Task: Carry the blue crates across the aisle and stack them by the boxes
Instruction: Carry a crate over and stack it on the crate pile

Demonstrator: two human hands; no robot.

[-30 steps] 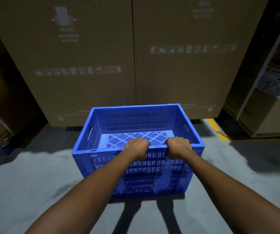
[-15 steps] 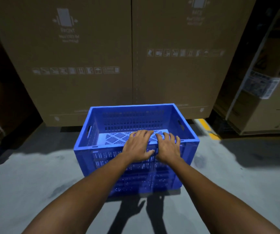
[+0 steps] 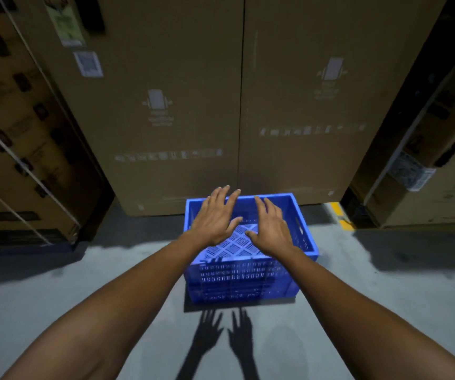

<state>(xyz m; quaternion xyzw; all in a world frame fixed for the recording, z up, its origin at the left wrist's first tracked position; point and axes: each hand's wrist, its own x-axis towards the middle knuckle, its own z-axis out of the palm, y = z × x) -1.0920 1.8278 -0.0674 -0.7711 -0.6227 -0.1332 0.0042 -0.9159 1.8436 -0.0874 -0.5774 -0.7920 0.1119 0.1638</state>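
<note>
Blue slatted crate (image 3: 248,275) upright, empty, on floor; just before tall cardboard boxes (image 3: 182,105).

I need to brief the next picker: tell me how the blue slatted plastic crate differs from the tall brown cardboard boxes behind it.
The blue slatted plastic crate is low and open-topped; the tall brown cardboard boxes rise out of view and are closed. The crate's walls are perforated; the boxes' faces are solid, with printed handling symbols. Both sit on the grey concrete floor. Both hands, left and right, hover open above the crate.
</note>
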